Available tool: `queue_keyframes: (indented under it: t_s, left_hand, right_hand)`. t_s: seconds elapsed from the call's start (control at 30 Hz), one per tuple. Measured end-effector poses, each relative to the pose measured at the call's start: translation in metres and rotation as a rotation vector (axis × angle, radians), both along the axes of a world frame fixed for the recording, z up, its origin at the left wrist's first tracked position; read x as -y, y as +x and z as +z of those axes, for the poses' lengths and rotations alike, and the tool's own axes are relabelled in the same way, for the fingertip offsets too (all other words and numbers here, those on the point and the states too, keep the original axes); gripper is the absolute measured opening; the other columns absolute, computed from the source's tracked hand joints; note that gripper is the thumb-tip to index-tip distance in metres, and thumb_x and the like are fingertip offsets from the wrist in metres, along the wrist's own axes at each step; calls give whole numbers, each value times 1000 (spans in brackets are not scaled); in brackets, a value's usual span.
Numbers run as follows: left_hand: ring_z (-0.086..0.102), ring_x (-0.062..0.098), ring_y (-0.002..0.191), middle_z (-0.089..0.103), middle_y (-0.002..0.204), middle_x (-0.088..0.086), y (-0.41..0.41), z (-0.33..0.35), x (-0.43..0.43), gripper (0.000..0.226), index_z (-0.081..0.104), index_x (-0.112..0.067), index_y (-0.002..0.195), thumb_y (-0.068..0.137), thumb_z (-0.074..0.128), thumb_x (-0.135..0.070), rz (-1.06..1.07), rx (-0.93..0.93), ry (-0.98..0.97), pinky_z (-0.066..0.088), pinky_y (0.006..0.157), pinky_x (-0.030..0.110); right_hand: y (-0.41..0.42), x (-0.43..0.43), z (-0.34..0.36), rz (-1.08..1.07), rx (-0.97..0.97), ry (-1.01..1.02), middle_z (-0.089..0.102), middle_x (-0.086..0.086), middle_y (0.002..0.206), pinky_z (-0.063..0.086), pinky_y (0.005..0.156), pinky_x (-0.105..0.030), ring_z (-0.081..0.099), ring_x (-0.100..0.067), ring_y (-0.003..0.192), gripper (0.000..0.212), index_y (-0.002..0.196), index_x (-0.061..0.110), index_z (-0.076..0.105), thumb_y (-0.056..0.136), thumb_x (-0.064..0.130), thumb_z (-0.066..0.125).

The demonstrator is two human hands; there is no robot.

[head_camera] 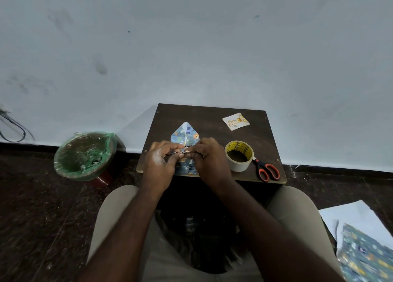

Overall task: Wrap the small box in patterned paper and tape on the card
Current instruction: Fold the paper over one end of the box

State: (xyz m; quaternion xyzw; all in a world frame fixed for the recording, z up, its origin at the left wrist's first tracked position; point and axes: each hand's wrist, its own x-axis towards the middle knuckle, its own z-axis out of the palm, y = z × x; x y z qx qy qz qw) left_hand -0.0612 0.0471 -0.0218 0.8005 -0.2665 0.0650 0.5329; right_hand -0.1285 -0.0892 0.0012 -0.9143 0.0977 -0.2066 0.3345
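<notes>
Paper (184, 132) at centre is part-folded, left hand (159, 164) and right hand (209, 160) pinching its flap; card (235, 121), upper right of centre, untaped.

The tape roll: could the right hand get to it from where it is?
Probably yes: the tape roll stands just beside the right hand with nothing between, though that hand is pinching the patterned paper.

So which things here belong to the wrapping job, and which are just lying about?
Job: patterned paper, pinched by left hand and right hand; card; tape roll; scissors.
Lying about: lined bin; spare paper on the floor; cable by the wall.
</notes>
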Motion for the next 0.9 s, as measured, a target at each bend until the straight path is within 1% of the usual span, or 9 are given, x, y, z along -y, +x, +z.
queue_keyframes:
  t_s: [0.13, 0.23, 0.33, 0.43, 0.5, 0.57, 0.7, 0.8, 0.9]
  left_hand:
    - [54, 14, 75, 65, 82, -7, 2, -3, -2, 38, 72, -29, 80, 75, 76, 8, -3, -79, -76, 47, 73, 30]
    - [51, 9, 66, 66, 74, -6, 4, -4, -3, 40, 74, -33, 72, 74, 79, 7, -18, -229, -199, 44, 66, 27]
    - [59, 11, 69, 68, 74, -9, 4, -3, -4, 36, 76, -34, 70, 75, 81, 1, -17, -299, -225, 49, 69, 26]
    - [69, 23, 80, 72, 80, -6, 5, -4, -6, 26, 75, -31, 74, 77, 81, -6, -7, -308, -224, 54, 76, 32]
    - [69, 27, 82, 73, 81, -5, 5, -5, -6, 19, 75, -29, 78, 79, 80, -11, -6, -300, -217, 55, 77, 35]
    - [68, 25, 81, 72, 81, -6, 4, -5, -6, 17, 74, -29, 79, 82, 78, -13, -13, -260, -194, 54, 76, 34]
    - [65, 8, 79, 69, 83, -2, 1, -1, -4, 21, 71, -26, 80, 87, 73, -6, -37, -217, -172, 51, 75, 20]
    - [62, 6, 77, 67, 84, 4, 0, -1, -3, 15, 71, -20, 83, 88, 71, -6, -44, -217, -174, 49, 73, 16]
    - [60, 10, 76, 66, 85, 7, -1, -2, -2, 8, 70, -15, 86, 90, 70, -8, -35, -198, -166, 49, 71, 18]
  right_hand:
    - [0, 0, 3, 35, -21, 2, 71, -8, 93, 44, 72, -35, 56, -24, 90, 15, 100, 7, 78, 89, 9, 68]
    - [0, 0, 6, 58, -53, -11, 72, -9, 96, 46, 74, -38, 56, -25, 92, 16, 100, 7, 78, 90, 9, 66]
    - [-4, 0, 10, 34, -33, 59, 70, -7, 89, 48, 75, -38, 59, -24, 90, 13, 98, 7, 78, 88, 12, 71]
    - [-5, 1, 11, 13, -23, 121, 61, 6, 77, 46, 72, -35, 57, -20, 88, 12, 96, 8, 77, 87, 16, 74]
    - [-3, 0, 7, 28, -12, 107, 67, -1, 83, 39, 67, -31, 54, -18, 88, 10, 93, 9, 76, 88, 16, 72]
    - [-2, -1, 3, 18, 8, 101, 70, -2, 86, 33, 63, -25, 50, -15, 86, 9, 90, 10, 76, 88, 17, 72]
    - [0, -5, 2, -19, 4, 82, 70, 2, 86, 27, 61, -12, 46, -10, 84, 10, 91, 13, 77, 90, 21, 70]
    - [1, -4, 4, -1, -35, 63, 69, 1, 92, 27, 61, -10, 47, -10, 87, 13, 95, 12, 75, 93, 22, 67]
    - [1, -2, 4, 30, -57, 66, 68, 1, 94, 30, 64, -11, 48, -12, 90, 17, 97, 12, 74, 97, 23, 61]
